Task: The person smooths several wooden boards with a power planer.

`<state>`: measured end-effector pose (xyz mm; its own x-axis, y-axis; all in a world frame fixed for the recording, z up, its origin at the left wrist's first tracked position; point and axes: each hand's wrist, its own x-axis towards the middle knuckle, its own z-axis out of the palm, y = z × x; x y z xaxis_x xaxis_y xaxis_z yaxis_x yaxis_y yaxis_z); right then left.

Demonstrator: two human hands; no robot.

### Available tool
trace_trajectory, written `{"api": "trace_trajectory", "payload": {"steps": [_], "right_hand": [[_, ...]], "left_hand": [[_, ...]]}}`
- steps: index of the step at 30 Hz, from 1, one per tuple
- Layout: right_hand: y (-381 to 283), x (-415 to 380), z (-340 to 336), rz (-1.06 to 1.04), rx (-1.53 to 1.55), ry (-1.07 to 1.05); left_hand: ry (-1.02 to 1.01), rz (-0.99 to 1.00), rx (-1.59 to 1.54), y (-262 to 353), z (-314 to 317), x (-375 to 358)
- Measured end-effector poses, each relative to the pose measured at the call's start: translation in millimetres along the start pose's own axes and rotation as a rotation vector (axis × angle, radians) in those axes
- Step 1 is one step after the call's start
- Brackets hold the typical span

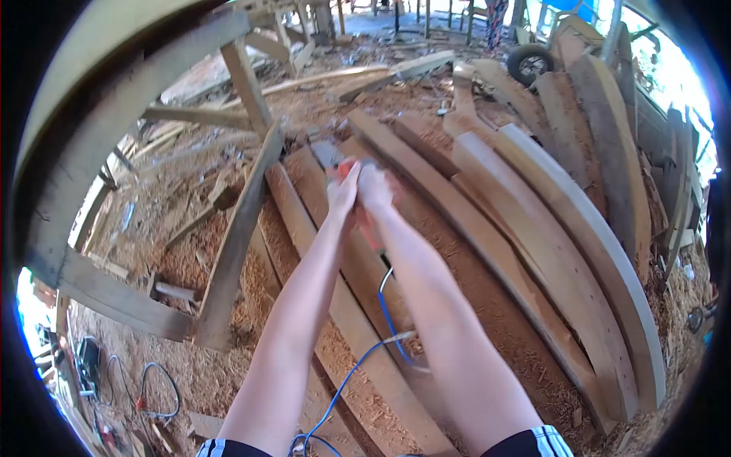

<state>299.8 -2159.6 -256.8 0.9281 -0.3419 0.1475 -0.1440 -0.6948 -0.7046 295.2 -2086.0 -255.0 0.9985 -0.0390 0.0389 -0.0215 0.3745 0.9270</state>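
Note:
Both arms reach forward over several long wooden planks. My left hand (344,189) is closed on a red power tool (347,164) near the far end of a plank (308,174). Right beside it, my right hand (375,189) is wrapped round the same tool and smeared by motion. The tool's red lower body shows beneath my hands, and a blue and white cord (384,293) trails back from it between my forearms. Its working end is too blurred to make out.
On the left stands a wooden frame (242,236). More curved planks (525,206) lie to the right, with a small wheel (529,64) behind them. Wood shavings cover the ground. A cable (158,413) lies at the lower left. A person's legs (496,19) show at the far back.

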Motion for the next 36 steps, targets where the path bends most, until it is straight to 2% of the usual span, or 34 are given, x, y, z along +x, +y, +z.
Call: {"api": "trace_trajectory", "payload": {"steps": [2, 3, 5, 8, 10, 12, 13, 15, 17, 20, 24, 27, 29, 32, 35, 36], "right_hand": [[-16, -45, -44, 0.107, 0.118, -0.079], [-17, -63, -62, 0.115, 0.084, -0.157], [-7, -92, -73, 0.1, 0.044, -0.068], [18, -139, -105, 0.031, 0.045, -0.02], [37, -178, -127, -0.033, 0.014, -0.011], [61, -212, -151, 0.008, -0.053, -0.111], [68, -235, -167, 0.037, -0.051, -0.141], [82, -277, -201, 0.026, -0.041, -0.129], [102, -321, -226, 0.049, -0.036, -0.119], [122, -393, -263, 0.047, 0.004, -0.142], [145, -484, -312, 0.128, -0.051, -0.245], [167, -559, -351, 0.099, -0.054, -0.292], [193, -611, -376, 0.044, -0.029, -0.309], [223, -685, -427, 0.12, -0.03, -0.433], [247, -749, -484, 0.128, -0.103, -0.469], [257, -771, -500, 0.104, -0.073, -0.414]], "left_hand": [[0.027, -0.021, 0.07, 1, 7, -27], [0.042, -0.084, 0.043, 2, 10, -45], [0.075, -0.15, 0.034, -1, 14, -72], [0.026, 0.052, 0.138, -27, 24, -116], [0.008, -0.038, -0.061, -16, 53, -181], [0.181, -0.301, 0.142, 11, 86, -248], [0.194, -0.338, 0.156, 3, 89, -272], [0.076, -0.369, 0.081, -4, 103, -317], [0.085, -0.446, 0.062, 4, 128, -377], [0.148, -0.46, 0.048, 1, 150, -458], [0.126, -0.543, 0.171, 3, 167, -558], [0.277, -0.668, 0.342, 7, 196, -636], [0.39, -0.629, 0.313, 19, 236, -692], [0.366, -0.737, 0.287, 5, 253, -781], [0.418, -0.873, 0.3, -2, 283, -869], [0.395, -0.921, 0.345, 1, 297, -892]]}}
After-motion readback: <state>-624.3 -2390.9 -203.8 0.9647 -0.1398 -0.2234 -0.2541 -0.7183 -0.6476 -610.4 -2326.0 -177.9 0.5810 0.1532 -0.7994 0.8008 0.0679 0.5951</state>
